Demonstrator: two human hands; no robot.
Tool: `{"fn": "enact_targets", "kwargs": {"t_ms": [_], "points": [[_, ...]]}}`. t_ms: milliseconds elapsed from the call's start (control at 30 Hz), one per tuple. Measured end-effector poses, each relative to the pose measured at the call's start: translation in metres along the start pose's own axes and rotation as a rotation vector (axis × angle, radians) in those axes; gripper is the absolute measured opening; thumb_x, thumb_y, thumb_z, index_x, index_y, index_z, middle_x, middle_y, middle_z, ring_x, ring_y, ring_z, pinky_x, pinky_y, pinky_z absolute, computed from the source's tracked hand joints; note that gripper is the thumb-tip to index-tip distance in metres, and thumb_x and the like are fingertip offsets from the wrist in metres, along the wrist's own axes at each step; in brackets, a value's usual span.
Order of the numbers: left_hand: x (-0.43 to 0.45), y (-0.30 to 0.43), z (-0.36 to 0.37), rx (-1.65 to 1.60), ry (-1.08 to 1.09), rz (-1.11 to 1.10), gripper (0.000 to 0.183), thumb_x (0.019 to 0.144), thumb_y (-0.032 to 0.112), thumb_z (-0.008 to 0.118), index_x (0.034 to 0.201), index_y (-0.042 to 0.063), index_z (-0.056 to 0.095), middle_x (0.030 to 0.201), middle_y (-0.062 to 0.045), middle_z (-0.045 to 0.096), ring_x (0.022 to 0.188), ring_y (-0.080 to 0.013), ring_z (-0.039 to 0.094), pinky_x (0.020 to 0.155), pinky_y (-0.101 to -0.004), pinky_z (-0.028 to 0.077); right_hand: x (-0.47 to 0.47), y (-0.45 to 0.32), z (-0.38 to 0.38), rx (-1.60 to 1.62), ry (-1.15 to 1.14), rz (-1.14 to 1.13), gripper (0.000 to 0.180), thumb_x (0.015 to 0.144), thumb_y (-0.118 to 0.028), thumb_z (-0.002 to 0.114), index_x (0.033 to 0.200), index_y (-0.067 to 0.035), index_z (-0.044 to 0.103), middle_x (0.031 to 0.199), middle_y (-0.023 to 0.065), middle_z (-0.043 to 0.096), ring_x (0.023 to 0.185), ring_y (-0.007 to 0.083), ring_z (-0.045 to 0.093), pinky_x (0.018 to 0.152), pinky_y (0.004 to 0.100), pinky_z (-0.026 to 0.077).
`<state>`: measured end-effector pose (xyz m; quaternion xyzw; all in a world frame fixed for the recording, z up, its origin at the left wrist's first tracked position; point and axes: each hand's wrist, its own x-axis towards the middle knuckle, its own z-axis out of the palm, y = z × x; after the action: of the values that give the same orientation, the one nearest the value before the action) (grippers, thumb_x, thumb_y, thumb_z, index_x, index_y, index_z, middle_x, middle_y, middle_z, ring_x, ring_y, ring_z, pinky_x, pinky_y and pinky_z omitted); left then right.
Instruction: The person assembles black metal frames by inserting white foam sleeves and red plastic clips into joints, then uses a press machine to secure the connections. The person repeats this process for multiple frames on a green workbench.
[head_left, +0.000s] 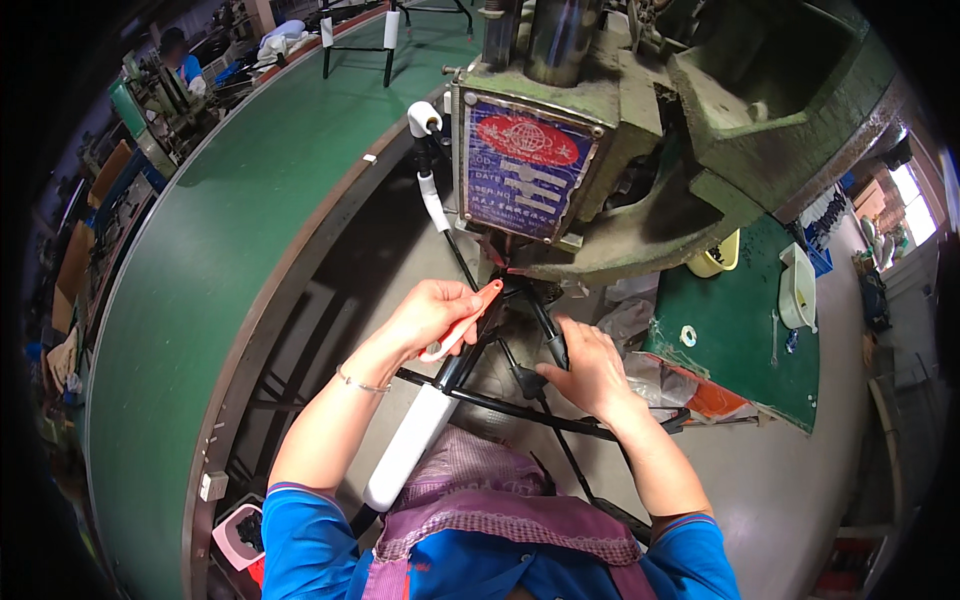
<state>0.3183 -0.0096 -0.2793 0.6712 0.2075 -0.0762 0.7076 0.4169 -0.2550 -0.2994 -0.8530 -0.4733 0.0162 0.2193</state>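
My left hand (442, 319) pinches an orange-red flat handle (463, 328) with a hole at its lower end. The handle's upper tip is just below the jaws (495, 251) of a green press machine (637, 180). A black tubular metal frame (517, 405) stands beneath the machine, between my arms. A white foam sleeve (409, 450) covers one of its tubes, near my apron. My right hand (592, 364) is around a black tube (553, 341) of the frame, its thumb towards the middle. Where the tube meets the machine is partly hidden.
A long green-topped table (187, 300) curves along the left. At right, another green tabletop (757, 352) carries a yellow container (716, 255), a pale bin (796, 289), a tape roll (688, 335) and a wrench (775, 337). A pink basket (232, 540) sits lower left. A person (184, 64) works far left.
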Motion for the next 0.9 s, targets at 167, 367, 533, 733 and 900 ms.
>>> {"fn": "enact_targets", "kwargs": {"t_ms": [167, 367, 533, 733, 900], "points": [[0.021, 0.002, -0.004, 0.052, -0.006, -0.099, 0.024, 0.098, 0.02, 0.055, 0.083, 0.002, 0.061, 0.064, -0.008, 0.065, 0.043, -0.012, 0.056, 0.038, -0.024, 0.04, 0.003, -0.005, -0.001, -0.038, -0.16, 0.094, 0.07, 0.073, -0.024, 0.079, 0.13, 0.0, 0.047, 0.102, 0.0196, 0.064, 0.099, 0.0335, 0.059, 0.088, 0.0406, 0.042], [0.03, 0.005, -0.005, 0.182, 0.032, -0.137, 0.025, 0.097, 0.02, 0.053, 0.081, 0.002, 0.062, 0.06, -0.007, 0.064, 0.041, -0.0121, 0.054, 0.035, -0.0254, 0.038, 0.008, -0.012, -0.004, -0.075, -0.244, 0.162, 0.066, 0.073, -0.025, 0.077, 0.128, -0.001, 0.047, 0.1, 0.0196, 0.065, 0.1, 0.0338, 0.059, 0.089, 0.0414, 0.042], [0.036, 0.008, -0.013, 0.28, 0.006, -0.169, 0.025, 0.093, 0.025, 0.058, 0.081, 0.004, 0.065, 0.058, -0.006, 0.062, 0.042, -0.0119, 0.056, 0.034, -0.0264, 0.039, 0.015, -0.015, -0.007, -0.105, -0.324, 0.2, 0.061, 0.074, -0.025, 0.075, 0.123, 0.0, 0.049, 0.102, 0.0221, 0.064, 0.1, 0.0369, 0.06, 0.087, 0.0446, 0.045], [0.045, 0.005, -0.018, 0.32, -0.074, -0.137, 0.027, 0.096, 0.02, 0.055, 0.077, 0.002, 0.062, 0.055, -0.007, 0.059, 0.041, -0.014, 0.056, 0.036, -0.0295, 0.044, 0.016, -0.02, -0.005, -0.102, -0.323, 0.233, 0.055, 0.076, -0.025, 0.072, 0.118, 0.001, 0.048, 0.093, 0.0255, 0.066, 0.09, 0.0417, 0.064, 0.085, 0.0486, 0.047], [0.05, 0.003, -0.008, 0.564, 0.031, 0.047, 0.03, 0.09, 0.03, 0.06, 0.088, 0.0, 0.063, 0.065, -0.011, 0.063, 0.049, -0.0193, 0.063, 0.046, -0.0344, 0.049, 0.014, -0.016, -0.001, -0.096, -0.294, 0.209, 0.049, 0.075, -0.023, 0.071, 0.113, 0.001, 0.049, 0.083, 0.0259, 0.066, 0.085, 0.0443, 0.064, 0.082, 0.05, 0.047]]}}
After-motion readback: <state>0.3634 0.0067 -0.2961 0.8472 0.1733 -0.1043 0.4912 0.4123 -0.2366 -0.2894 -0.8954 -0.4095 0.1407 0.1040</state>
